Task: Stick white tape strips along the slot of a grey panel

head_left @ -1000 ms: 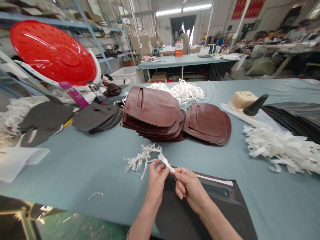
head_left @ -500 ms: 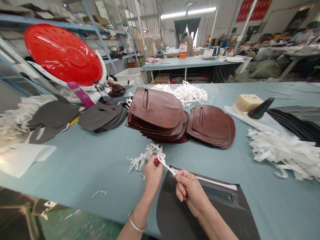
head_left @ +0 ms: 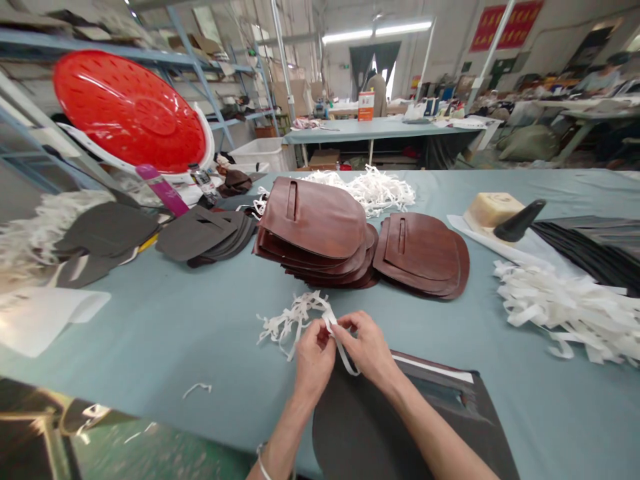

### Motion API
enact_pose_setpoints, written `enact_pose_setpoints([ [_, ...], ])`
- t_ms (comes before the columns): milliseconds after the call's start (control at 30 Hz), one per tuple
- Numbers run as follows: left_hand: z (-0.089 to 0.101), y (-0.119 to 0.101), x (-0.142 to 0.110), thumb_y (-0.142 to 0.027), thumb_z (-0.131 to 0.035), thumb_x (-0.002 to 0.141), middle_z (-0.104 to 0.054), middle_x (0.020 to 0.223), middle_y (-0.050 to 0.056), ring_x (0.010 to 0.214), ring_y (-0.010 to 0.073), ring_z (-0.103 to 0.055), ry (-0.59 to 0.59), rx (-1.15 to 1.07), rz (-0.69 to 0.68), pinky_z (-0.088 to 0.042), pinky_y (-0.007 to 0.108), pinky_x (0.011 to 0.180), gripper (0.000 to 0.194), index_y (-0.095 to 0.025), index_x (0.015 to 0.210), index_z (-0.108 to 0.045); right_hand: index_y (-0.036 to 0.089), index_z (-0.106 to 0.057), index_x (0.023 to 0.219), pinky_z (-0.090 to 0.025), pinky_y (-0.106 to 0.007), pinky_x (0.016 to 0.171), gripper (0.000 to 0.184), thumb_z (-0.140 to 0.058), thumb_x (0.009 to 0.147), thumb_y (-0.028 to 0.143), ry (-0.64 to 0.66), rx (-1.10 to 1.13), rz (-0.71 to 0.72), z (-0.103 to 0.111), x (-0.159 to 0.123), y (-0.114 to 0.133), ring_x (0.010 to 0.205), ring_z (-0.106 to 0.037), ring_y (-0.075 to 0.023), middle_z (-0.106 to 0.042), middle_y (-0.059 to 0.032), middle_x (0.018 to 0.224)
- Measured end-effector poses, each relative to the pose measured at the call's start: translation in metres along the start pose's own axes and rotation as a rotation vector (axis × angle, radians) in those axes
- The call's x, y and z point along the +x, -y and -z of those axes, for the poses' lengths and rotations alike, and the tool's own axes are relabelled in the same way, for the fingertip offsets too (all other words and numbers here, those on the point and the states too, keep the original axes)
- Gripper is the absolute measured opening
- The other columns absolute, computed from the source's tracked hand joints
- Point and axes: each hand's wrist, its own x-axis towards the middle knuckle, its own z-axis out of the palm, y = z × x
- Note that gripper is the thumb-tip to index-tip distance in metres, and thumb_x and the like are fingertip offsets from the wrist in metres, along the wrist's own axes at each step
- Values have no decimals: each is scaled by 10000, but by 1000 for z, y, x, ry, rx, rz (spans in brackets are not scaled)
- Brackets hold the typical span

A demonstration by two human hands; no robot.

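Both hands meet over the near edge of the table, pinching a narrow white strip [head_left: 346,359] whose loose end curls down between them. My left hand [head_left: 315,357] is closed on the strip at its upper part. Close beside it, my right hand [head_left: 367,347] grips the same strip with thumb and fingers. Just behind the hands lies a small tangle of white strip scraps [head_left: 285,323]. Under my right hand rests a dark grey curved leather panel [head_left: 370,427], with a white strip along its top edge and a slot.
Behind stand a tall stack of brown leather pieces [head_left: 315,220] and a lower stack [head_left: 420,250]. At right are a pile of white strips [head_left: 565,310], a yellowish block [head_left: 493,210] and a black-handled tool [head_left: 520,221]. Grey pieces [head_left: 200,233] lie left.
My right hand has moved up and left to meet my left hand. The strip, stretched between them before, now hangs in a loop. My left hand has shifted slightly downward.
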Motion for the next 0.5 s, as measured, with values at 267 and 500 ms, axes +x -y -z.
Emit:
enact_pose_setpoints([
  [267, 14, 0, 5, -337, -602, 776, -595, 754, -1, 718, 131, -509, 34, -318, 224, -387, 247, 681, 191, -163, 846, -635, 155, -599, 679, -371, -231, 599, 149, -618, 688, 303, 11, 388, -195, -26, 9, -13, 612, -469, -116, -566, 20, 629],
  [500, 7, 2, 4, -411, -595, 811, -600, 908, 22, 798, 122, -532, -11, -655, 274, -416, 246, 734, 239, -179, 871, -590, 172, -522, 654, -288, -203, 413, 164, -627, 634, 297, -87, 585, -411, -37, 24, -14, 403, -385, -76, -483, 50, 455],
])
